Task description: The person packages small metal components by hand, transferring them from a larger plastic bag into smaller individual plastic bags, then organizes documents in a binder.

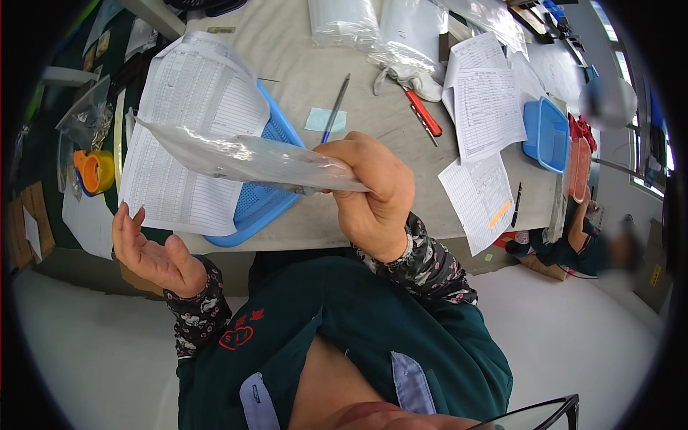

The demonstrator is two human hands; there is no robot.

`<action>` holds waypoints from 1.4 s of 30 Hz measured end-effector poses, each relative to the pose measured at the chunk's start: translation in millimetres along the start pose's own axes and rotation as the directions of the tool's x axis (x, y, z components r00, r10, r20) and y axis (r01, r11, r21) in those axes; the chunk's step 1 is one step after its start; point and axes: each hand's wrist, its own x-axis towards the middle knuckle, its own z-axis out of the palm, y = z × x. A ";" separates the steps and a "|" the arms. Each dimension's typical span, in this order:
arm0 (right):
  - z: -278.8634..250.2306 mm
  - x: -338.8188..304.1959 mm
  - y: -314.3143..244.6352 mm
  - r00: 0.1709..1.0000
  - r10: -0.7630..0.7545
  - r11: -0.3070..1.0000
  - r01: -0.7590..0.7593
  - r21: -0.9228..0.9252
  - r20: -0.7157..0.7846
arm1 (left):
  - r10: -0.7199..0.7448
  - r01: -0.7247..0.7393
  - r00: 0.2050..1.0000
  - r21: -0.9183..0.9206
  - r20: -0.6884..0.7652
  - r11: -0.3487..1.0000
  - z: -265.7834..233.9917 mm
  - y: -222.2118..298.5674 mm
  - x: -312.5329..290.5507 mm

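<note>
Red tool (pixel 425 112), blue bin (pixel 533 130)

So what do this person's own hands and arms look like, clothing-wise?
Both the left hand and the right hand are bare, without gloves. Black sleeves printed with small white and pinkish shapes cover the forearms, meeting a dark green top higher up. No cables show.

On the pale table (pixel 287 50) — blue basket (pixel 279 118), red-handled tool (pixel 423 112), light-blue note (pixel 317 119), sheets (pixel 473 190).
</note>
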 end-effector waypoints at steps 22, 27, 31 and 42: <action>-148.1 -297.7 80.8 0.726 0.681 0.706 -0.613 -0.353 0.101 | 0.273 -0.195 0.466 -0.203 0.842 0.959 138.5 64.2 -114.4; -149.5 -471.3 124.4 -0.217 0.976 -0.147 -0.718 -0.681 0.017 | 0.290 -0.269 0.404 -0.190 0.867 0.944 146.6 71.9 -125.4; -106.8 -546.5 112.7 -0.441 0.897 -0.396 -0.755 -0.523 -0.043 | 0.342 -0.259 0.393 -0.254 0.854 0.932 143.9 69.7 -134.9; -39.3 -583.0 119.9 -0.634 0.716 -0.698 -0.662 -0.274 -0.293 | 0.363 -0.222 0.372 -0.298 0.855 0.929 138.6 63.6 -141.9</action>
